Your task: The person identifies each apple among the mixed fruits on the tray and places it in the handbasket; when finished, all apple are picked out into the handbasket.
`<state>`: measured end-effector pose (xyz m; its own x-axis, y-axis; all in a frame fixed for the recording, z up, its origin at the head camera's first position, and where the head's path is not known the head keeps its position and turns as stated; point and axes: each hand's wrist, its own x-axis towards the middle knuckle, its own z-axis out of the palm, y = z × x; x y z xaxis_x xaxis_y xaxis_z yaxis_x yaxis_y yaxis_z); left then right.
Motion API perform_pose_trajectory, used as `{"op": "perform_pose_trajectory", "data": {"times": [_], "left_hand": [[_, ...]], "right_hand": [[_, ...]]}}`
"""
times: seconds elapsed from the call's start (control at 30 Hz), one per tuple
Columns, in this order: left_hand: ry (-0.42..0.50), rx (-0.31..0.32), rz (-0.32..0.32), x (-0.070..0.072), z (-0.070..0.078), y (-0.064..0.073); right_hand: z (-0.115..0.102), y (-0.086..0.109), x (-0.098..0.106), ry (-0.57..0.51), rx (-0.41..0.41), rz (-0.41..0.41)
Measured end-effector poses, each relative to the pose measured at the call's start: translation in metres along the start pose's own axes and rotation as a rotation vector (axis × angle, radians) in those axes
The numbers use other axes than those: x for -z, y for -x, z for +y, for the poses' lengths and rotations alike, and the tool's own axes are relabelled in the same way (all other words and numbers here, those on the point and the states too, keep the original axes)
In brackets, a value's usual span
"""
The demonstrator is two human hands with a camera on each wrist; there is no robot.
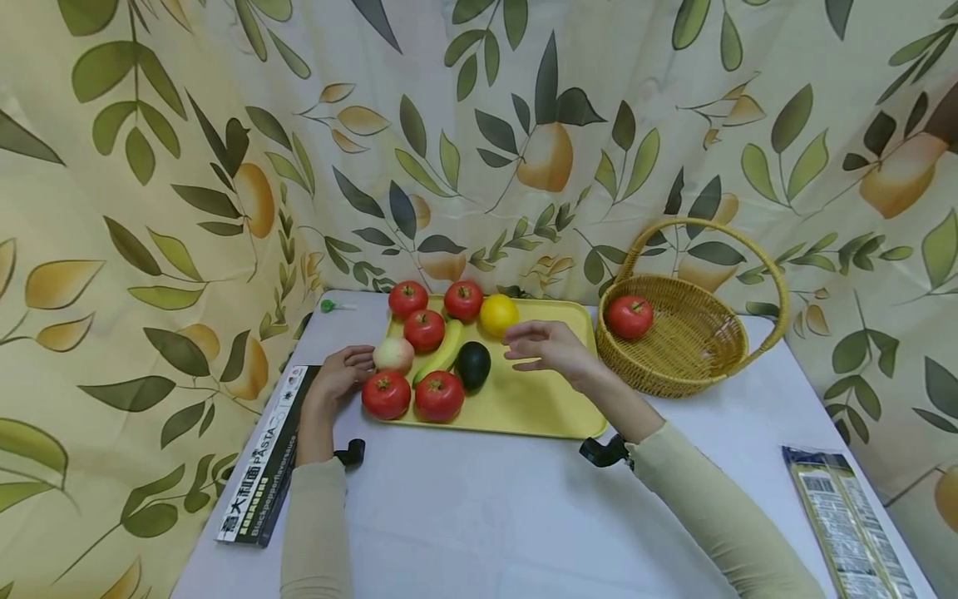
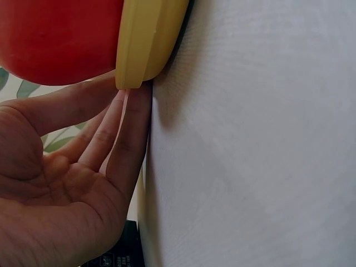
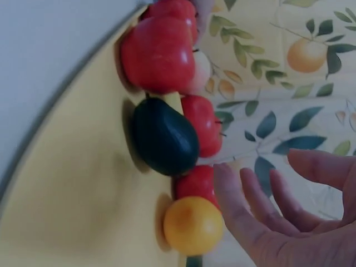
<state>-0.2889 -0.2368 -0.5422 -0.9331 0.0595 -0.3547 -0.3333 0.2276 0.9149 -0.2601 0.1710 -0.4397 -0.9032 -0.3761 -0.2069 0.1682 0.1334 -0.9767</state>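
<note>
My left hand (image 1: 343,376) is at the left edge of the yellow tray (image 1: 539,403), its fingers extended and touching the rim (image 2: 146,44) in the left wrist view. A red fruit (image 2: 61,39), apple- or tomato-like, sits just above those fingers. Over the tray's right half, my right hand (image 1: 550,349) hovers with loosely bent fingers and nothing in it. Nearest to it are an orange-yellow round fruit (image 3: 193,225) and a dark green avocado (image 3: 165,136). A banana (image 1: 447,348), a pale peach (image 1: 393,355) and several red fruits (image 1: 439,396) fill the tray's left half.
A wicker basket (image 1: 674,378) with a tall handle stands right of the tray, holding one red fruit (image 1: 629,317). A black pasta box (image 1: 269,453) lies along the table's left edge, and a flat printed packet (image 1: 849,520) at the right. A leaf-patterned curtain (image 1: 479,150) hangs behind.
</note>
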Motion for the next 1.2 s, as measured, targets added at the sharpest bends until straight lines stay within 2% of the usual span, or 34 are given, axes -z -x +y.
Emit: {"op": "perform_pose_trajectory", "data": {"times": [0.33,0.67,0.83,1.03,1.2], "left_hand": [[0.013,-0.008,-0.003,0.0,-0.003,0.0],[0.025,-0.002,-0.01,0.0,-0.001,-0.002],[0.031,0.01,-0.005,0.001,0.0,-0.002],[0.021,0.015,-0.007,0.003,-0.001,-0.002],[0.037,0.014,-0.016,0.003,0.0,-0.001]], "right_hand": [[0.023,-0.011,-0.037,0.023,-0.048,-0.116],[0.032,-0.02,-0.064,0.132,-0.027,-0.209],[0.035,-0.027,-0.072,0.165,-0.051,-0.214],[0.036,-0.036,-0.085,0.173,-0.113,-0.176],[0.038,-0.043,-0.09,0.197,-0.118,-0.163]]}}
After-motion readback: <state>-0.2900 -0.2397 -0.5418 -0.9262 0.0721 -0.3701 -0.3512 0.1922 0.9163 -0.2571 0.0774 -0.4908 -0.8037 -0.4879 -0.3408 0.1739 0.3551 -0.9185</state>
